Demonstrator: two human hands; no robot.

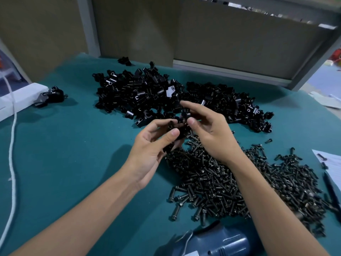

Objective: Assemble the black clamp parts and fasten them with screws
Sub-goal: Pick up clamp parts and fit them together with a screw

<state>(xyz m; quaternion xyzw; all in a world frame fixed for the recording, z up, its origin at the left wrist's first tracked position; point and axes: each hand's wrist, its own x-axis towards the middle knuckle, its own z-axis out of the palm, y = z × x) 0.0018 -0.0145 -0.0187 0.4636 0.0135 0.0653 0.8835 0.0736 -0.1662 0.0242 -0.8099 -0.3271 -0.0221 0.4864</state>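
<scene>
Clamp parts [181, 124] (left hand [156, 145], right hand [208, 130])

The workbench [60, 148] is covered in a teal-green mat that runs right up to the back wall. Behind it stand olive-brown partition panels [230, 45], split by a pale grey upright post [87, 24] and edged along the bottom with a grey rail [230, 71]. Overhead on the right a grey shelf edge [328, 26] juts out, and what lies on it is too blurred to tell. Past the slanting grey frame on the right, what looks like pale floor [321, 80] shows, brighter than the bench. The light is even and cool, with soft shadows on the mat.
</scene>
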